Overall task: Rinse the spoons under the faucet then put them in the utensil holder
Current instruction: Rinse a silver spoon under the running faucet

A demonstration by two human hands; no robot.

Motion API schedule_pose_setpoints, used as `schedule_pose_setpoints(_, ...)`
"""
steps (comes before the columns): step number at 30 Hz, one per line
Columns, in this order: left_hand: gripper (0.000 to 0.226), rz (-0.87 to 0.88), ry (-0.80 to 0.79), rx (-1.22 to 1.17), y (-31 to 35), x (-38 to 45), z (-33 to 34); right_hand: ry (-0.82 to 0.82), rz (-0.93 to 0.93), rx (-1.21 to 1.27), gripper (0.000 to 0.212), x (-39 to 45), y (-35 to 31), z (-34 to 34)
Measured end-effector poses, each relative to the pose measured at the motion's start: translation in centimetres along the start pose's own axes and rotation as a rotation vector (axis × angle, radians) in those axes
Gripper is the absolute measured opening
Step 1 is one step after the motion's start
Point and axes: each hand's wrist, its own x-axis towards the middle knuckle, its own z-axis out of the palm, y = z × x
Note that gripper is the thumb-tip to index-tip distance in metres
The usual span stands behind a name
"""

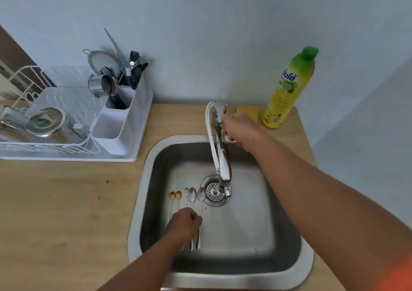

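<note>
From the head view I see my left hand (186, 221) down in the sink (142, 201), its grip curled over the handles of the spoons (191, 196) lying side by side on the sink floor. Whether the fingers actually pinch a handle, I cannot tell. The bowls of the spoons point away from me, just left of the drain (215, 193); two small gold ones sit furthest left, three silver ones beside them. The handle ends of the silver spoons stick out below my knuckles.

My right hand (237, 130) reaches to the faucet (220, 152), its grip wrapped round the lever at the faucet's base. The spout hangs over the drain.

The utensil holder (124, 114) stands on the bench (66, 201), left of the sink, at the near end of the dish rack (66, 121), well apart from the spoons. A soap bottle (287, 90) and a sponge (247, 112) sit behind the sink.
</note>
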Motion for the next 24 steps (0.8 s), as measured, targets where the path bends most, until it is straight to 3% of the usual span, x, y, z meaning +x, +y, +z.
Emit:
schedule_pose_setpoints(17,0.028,-0.050,0.087,0.240,1.6,1.7,1.8,0.056,0.051,0.081,0.018,2.9,0.5,1.0)
schedule_pose_setpoints(24,0.018,-0.082,0.115,0.230,1.6,2.0,2.7,0.031,0.016,0.154,0.016,2.5,-0.1,0.5)
